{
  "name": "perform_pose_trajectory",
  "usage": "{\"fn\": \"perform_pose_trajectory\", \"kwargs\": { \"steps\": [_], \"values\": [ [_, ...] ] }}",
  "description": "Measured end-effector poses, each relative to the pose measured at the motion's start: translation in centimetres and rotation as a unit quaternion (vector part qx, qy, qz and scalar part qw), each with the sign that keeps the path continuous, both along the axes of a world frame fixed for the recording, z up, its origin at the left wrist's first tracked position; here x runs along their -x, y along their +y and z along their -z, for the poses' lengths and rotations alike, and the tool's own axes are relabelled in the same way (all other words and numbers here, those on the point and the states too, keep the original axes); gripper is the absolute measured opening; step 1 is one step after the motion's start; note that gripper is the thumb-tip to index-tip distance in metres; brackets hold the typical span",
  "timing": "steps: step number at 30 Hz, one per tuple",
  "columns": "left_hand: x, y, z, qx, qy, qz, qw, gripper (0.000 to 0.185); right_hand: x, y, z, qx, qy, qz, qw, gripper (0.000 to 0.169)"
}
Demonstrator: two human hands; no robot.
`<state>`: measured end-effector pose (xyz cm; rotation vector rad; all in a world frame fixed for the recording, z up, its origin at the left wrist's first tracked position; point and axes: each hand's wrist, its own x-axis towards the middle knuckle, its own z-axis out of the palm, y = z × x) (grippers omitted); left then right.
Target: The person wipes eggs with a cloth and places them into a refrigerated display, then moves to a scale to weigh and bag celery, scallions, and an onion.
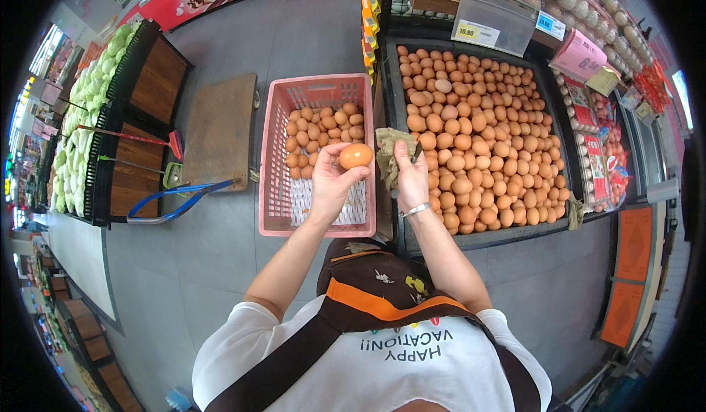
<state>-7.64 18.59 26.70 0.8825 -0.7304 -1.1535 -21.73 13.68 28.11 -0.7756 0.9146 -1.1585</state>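
Note:
A brown egg (pixel 356 157) is held between the thumb and fingers of my left hand (pixel 335 183), above the right side of a pink plastic crate (pixel 268 136). Inside the crate, brown eggs (pixel 313 131) lie towards the far end, and white slatted lining shows at the near end. My right hand (pixel 412 183) grips a greenish-brown cloth (pixel 389 150) at the left edge of a black display bin (pixel 480 241). That bin holds a broad layer of brown eggs (pixel 485 141).
Left of the crate stands a flat wooden trolley (pixel 218 130) with a blue handle (pixel 182 199). Beyond it, a black-edged stand (pixel 138 119) bears green vegetables (pixel 83 130). Packed eggs (pixel 584 108) sit right of the bin. A clear sign holder (pixel 491 20) overhangs its far edge.

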Motion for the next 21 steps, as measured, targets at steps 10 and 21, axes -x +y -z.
{"fn": "perform_pose_trajectory", "kwargs": {
  "steps": [10,21],
  "values": [
    [-1.2,0.8,-1.0,-0.060,-0.067,0.084,0.992,0.056,-1.3,0.1,-1.1,0.172,0.165,-0.074,0.968,0.026],
    [-1.5,1.5,-2.7,-0.143,0.324,0.113,0.929,0.034,-1.3,2.8,-4.4,0.419,0.374,-0.044,0.826,0.038]
  ]
}}
